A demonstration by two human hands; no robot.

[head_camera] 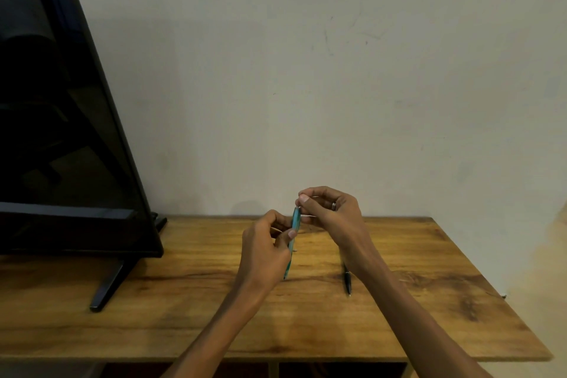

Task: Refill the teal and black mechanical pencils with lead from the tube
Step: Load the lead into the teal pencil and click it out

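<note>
My left hand (264, 250) grips the teal mechanical pencil (295, 222) around its middle and holds it nearly upright above the wooden table (184, 301). My right hand (329, 209) is pinched at the pencil's top end, thumb and forefinger closed there. What they pinch is too small to tell. The black mechanical pencil (347, 280) lies on the table to the right, partly under my right wrist. The lead tube is not clearly visible; a thin pale shape near my right fingers cannot be identified.
A large black television (76, 132) on a black foot (106, 288) stands at the left on the table. A pale wall rises right behind. The table's front edge (276, 357) is near me and its right edge slants at the far right.
</note>
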